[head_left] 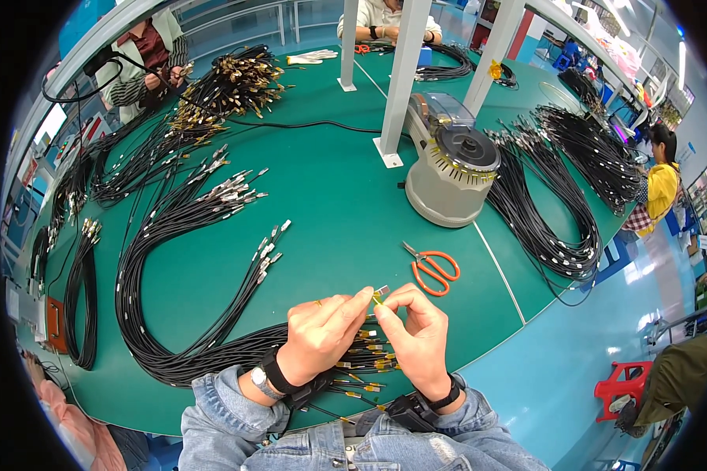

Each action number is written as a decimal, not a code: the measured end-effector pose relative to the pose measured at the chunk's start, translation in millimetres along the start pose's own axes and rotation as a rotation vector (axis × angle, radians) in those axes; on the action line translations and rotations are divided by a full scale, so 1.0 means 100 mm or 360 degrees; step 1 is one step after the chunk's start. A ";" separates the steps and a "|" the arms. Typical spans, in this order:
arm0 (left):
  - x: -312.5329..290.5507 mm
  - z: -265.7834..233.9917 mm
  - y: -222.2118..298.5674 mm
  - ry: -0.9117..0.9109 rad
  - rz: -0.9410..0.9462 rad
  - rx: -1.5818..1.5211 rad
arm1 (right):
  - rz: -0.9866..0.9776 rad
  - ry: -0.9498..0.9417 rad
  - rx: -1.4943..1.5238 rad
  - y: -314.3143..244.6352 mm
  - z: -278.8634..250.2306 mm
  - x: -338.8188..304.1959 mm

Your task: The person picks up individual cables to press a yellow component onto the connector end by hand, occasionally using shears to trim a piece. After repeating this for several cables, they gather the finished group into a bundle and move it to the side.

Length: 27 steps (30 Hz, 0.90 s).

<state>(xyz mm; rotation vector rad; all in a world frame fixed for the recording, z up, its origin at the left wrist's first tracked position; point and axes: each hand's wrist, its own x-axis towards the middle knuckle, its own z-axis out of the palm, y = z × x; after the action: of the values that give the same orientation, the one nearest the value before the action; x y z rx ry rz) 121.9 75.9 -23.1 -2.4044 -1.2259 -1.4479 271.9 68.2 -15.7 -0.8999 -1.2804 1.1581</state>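
Note:
My left hand (322, 334) is closed in a pinch around the end of a black cable, whose small silvery connector (383, 290) pokes out past the fingertips. Close against it, my right hand (418, 334) pinches a short strip of yellow tape (378, 300) at the connector. Fingers hide part of both. Under and between my wrists lie many cable ends (369, 353) with yellow tape on them. They belong to a long black cable bundle (137, 314) that curves round to the left. Scissors (436, 272) with orange handles rest just beyond my right hand.
A round grey tape dispenser (452, 177) stands beyond the scissors, by a white metal post (401, 86). Further black cable bundles (554, 212) lie on the green table (322, 188) at right and left. Other people work at the far side. A red stool (622, 385) stands right.

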 end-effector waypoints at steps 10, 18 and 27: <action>0.06 0.01 -0.02 0.0126 -0.0161 -0.0026 | -0.0056 -0.0010 0.0000 -0.01 -0.03 -0.02; 0.04 0.03 0.04 0.0106 -0.0146 -0.0064 | -0.0013 -0.0044 -0.0055 -0.01 -0.03 0.03; 0.02 0.03 0.04 0.0101 -0.0099 -0.0095 | 0.0009 -0.0049 -0.0093 0.01 -0.03 0.06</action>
<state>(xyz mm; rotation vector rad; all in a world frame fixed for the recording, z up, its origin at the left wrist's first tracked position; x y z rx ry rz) 126.9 75.9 -21.8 -2.3577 -1.2722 -1.5869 274.4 74.3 -15.7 -0.9322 -1.3433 1.1479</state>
